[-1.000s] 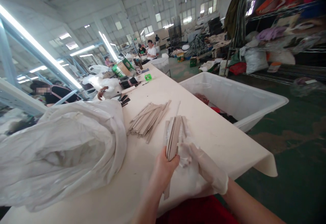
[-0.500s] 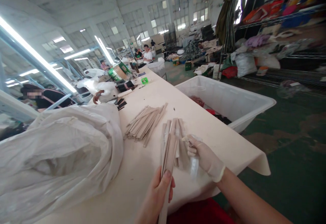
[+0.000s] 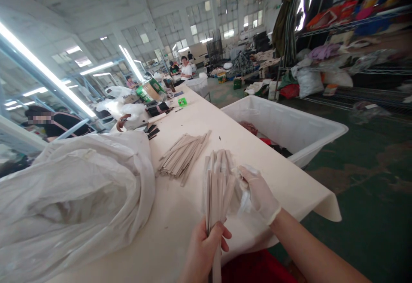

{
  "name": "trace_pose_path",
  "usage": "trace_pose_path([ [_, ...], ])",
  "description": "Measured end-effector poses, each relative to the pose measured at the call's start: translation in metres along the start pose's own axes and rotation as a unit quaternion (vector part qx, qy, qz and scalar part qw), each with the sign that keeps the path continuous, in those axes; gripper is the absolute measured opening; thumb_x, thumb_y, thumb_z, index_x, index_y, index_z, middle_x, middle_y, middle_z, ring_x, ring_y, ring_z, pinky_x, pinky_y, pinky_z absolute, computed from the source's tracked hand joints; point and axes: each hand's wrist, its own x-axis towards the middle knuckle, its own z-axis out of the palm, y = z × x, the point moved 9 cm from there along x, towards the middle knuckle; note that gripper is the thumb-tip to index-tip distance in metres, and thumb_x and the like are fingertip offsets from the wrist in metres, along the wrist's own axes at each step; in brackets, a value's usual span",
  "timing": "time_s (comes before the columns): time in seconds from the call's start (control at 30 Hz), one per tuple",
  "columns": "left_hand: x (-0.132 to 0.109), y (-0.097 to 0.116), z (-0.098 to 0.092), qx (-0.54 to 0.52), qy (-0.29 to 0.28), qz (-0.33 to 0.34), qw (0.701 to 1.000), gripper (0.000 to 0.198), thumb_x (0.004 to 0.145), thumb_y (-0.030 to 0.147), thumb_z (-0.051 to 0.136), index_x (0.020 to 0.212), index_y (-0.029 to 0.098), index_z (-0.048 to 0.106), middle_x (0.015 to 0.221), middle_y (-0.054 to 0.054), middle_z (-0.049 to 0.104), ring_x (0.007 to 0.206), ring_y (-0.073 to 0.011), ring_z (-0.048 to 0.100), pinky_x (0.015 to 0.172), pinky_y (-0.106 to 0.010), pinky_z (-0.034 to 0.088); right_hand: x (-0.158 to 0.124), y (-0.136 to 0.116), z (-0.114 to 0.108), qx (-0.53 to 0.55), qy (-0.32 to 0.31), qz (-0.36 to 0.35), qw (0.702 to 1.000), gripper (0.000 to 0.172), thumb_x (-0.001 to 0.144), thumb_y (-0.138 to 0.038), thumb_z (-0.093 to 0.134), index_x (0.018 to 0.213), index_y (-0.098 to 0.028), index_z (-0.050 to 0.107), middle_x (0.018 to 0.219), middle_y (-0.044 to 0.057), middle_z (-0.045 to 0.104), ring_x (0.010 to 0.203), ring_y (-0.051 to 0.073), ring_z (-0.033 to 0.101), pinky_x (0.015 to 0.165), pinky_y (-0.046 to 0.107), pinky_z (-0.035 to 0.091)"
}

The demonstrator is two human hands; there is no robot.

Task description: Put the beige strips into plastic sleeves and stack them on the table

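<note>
My left hand [image 3: 209, 244] is closed round a bundle of narrow beige strips [image 3: 215, 197], thumb on top, with their far ends fanned out. In its thin whitish glove, my right hand [image 3: 257, 190] pinches a piece of clear plastic film [image 3: 244, 201] just right of the bundle. Some more strips show behind the held ones, partly hidden by them and the film. A loose pile of similar strips [image 3: 183, 156] lies on the table farther left. What the strips are made of I cannot tell.
A big pale cloth bag [image 3: 128, 180] covers the left of the cream-topped table [image 3: 277, 184]. Beyond the right edge stands a white plastic tub [image 3: 309, 132] with fabric inside. Wire shelves [image 3: 354, 72] hold bags at the right. Several people sit farther off.
The strips in my left hand have spread wider at their far ends, and that hand has shifted slightly right. My right hand has moved a little with the plastic film.
</note>
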Motion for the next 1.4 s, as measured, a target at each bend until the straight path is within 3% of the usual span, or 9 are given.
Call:
trace_pose_path([
  [0.1, -0.002, 0.001, -0.002, 0.033, 0.019, 0.024, 0.999, 0.023, 0.075, 0.036, 0.047, 0.067, 0.016, 0.056, 0.047, 0.003, 0.052, 0.044, -0.0099, 0.046, 0.05, -0.023, 0.034, 0.0, -0.005, 0.0, -0.022, 0.003, -0.009, 1.0, 0.022, 0.07, -0.038, 0.069, 0.079, -0.019, 0.064, 0.076, 0.0, 0.064, 0.074, 0.018, 0.058, 0.083, 0.032, 0.043],
  [0.27, -0.004, 0.005, 0.001, 0.022, 0.03, 0.036, 0.999, 0.013, 0.071, 0.031, 0.05, 0.071, 0.018, 0.052, 0.061, 0.002, 0.061, 0.042, -0.0088, 0.048, 0.048, -0.022, 0.037, -0.006, -0.02, 0.006, -0.092, -0.018, -0.059, 0.994, 0.021, 0.073, -0.04, 0.066, 0.076, -0.019, 0.064, 0.076, 0.0, 0.065, 0.075, 0.019, 0.058, 0.081, 0.032, 0.043],
  [0.5, 0.005, 0.003, -0.011, 0.085, 0.027, 0.026, 0.996, 0.015, 0.073, 0.028, 0.046, 0.068, 0.017, 0.055, 0.048, 0.004, 0.051, 0.042, -0.0104, 0.045, 0.048, -0.023, 0.032, -0.012, -0.017, -0.006, -0.168, 0.013, -0.05, 0.984, 0.029, 0.069, -0.043, 0.069, 0.081, -0.017, 0.067, 0.079, 0.003, 0.068, 0.083, 0.023, 0.059, 0.08, 0.033, 0.044],
  [0.73, 0.009, 0.024, -0.013, 0.105, 0.027, 0.01, 0.994, 0.019, 0.076, 0.03, 0.046, 0.073, 0.016, 0.058, 0.047, 0.004, 0.052, 0.044, -0.0104, 0.042, 0.047, -0.022, 0.031, -0.049, 0.012, 0.037, -0.134, -0.179, 0.056, 0.973, 0.035, 0.071, -0.048, 0.068, 0.084, -0.016, 0.068, 0.072, 0.003, 0.069, 0.068, 0.021, 0.062, 0.071, 0.033, 0.047],
  [0.87, 0.015, 0.013, -0.019, 0.069, 0.04, 0.033, 0.996, 0.019, 0.074, 0.036, 0.051, 0.071, 0.017, 0.053, 0.061, 0.0, 0.06, 0.048, -0.0113, 0.051, 0.05, -0.023, 0.037, -0.05, 0.016, 0.028, -0.095, -0.128, 0.06, 0.985, 0.038, 0.068, -0.05, 0.07, 0.081, -0.015, 0.068, 0.069, 0.005, 0.069, 0.068, 0.023, 0.062, 0.066, 0.035, 0.049],
  [1.0, 0.018, 0.011, -0.031, 0.03, 0.086, 0.062, 0.994, 0.026, 0.073, 0.044, 0.054, 0.07, 0.018, 0.051, 0.055, 0.003, 0.055, 0.041, -0.0088, 0.044, 0.045, -0.021, 0.033, -0.061, 0.035, 0.034, -0.088, -0.142, 0.094, 0.982, 0.032, 0.066, -0.048, 0.072, 0.072, -0.017, 0.067, 0.059, 0.003, 0.066, 0.06, 0.022, 0.061, 0.06, 0.034, 0.049],
  [1.13, 0.014, 0.005, -0.038, 0.034, 0.091, 0.032, 0.995, 0.031, 0.067, 0.047, 0.06, 0.07, 0.018, 0.05, 0.05, 0.005, 0.052, 0.037, -0.008, 0.04, 0.041, -0.021, 0.03, -0.054, 0.034, 0.026, -0.031, -0.113, 0.12, 0.986, 0.03, 0.066, -0.048, 0.072, 0.075, -0.019, 0.067, 0.055, 0.001, 0.064, 0.055, 0.02, 0.061, 0.053, 0.031, 0.047],
  [1.27, 0.015, 0.005, -0.032, 0.038, 0.093, 0.026, 0.995, 0.031, 0.066, 0.047, 0.06, 0.067, 0.019, 0.049, 0.046, 0.006, 0.049, 0.036, -0.0071, 0.037, 0.039, -0.02, 0.028, -0.045, 0.032, 0.023, 0.005, -0.075, 0.111, 0.991, 0.034, 0.073, -0.052, 0.064, 0.083, -0.02, 0.067, 0.057, 0.002, 0.065, 0.057, 0.021, 0.062, 0.052, 0.031, 0.047],
  [1.4, 0.023, 0.013, -0.02, 0.036, 0.103, 0.045, 0.993, 0.026, 0.07, 0.043, 0.055, 0.067, 0.019, 0.047, 0.048, 0.006, 0.048, 0.036, -0.0067, 0.038, 0.04, -0.02, 0.029, -0.063, 0.052, 0.042, 0.029, -0.134, 0.152, 0.979, 0.035, 0.075, -0.051, 0.063, 0.08, -0.018, 0.068, 0.056, 0.003, 0.065, 0.056, 0.021, 0.062, 0.05, 0.03, 0.046],
])
